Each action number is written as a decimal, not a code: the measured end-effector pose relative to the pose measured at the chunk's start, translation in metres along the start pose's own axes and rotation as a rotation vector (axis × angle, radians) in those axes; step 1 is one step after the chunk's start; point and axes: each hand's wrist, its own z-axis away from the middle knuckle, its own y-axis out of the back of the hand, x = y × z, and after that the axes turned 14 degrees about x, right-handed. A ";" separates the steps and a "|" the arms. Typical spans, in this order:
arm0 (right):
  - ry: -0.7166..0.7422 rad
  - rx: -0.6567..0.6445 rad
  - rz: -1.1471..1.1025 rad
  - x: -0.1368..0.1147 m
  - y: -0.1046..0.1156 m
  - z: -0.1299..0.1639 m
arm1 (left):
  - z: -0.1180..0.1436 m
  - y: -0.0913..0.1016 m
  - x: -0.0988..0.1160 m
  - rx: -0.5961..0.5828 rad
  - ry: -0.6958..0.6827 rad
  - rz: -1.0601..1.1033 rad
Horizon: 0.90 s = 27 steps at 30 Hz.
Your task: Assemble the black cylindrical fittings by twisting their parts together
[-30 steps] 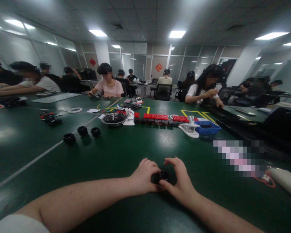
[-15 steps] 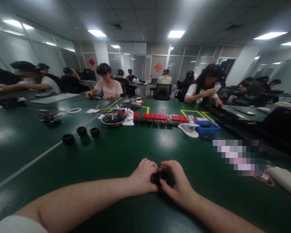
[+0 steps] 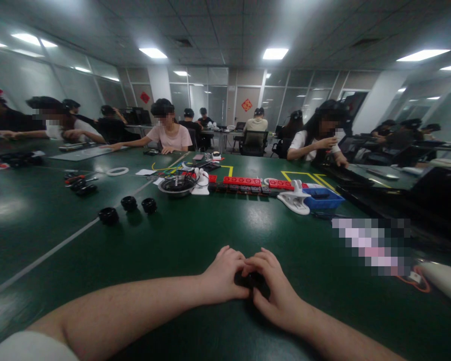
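My left hand (image 3: 224,275) is closed around a small black part (image 3: 244,280), low over the green table in front of me. From the other side my right hand (image 3: 277,290) curls over the same part, its thumb and fingertips on it. Fingers cover most of the part, so its exact kind cannot be made out. Off to the left stand three black ring-shaped pieces (image 3: 108,215) of round, hollow look.
Across the table lie red power strips (image 3: 242,181), a round metal dish (image 3: 176,185), a white clip stand (image 3: 295,198) and a blue bin (image 3: 323,198). A white pouch (image 3: 443,281) rests at the right. Other people sit around the table.
My right hand's fingers have drawn in closer over the black part, hiding more of it. The person in pink opposite has stretched an arm out to the left.
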 end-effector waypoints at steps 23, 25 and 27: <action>-0.111 0.140 0.266 0.008 0.000 0.004 | 0.001 0.003 0.000 -0.013 -0.008 0.051; -0.121 0.130 0.272 0.007 -0.001 0.004 | 0.001 0.004 0.000 -0.011 -0.008 0.042; -0.127 0.123 0.273 0.006 -0.001 0.004 | 0.001 0.004 0.001 -0.007 -0.009 0.028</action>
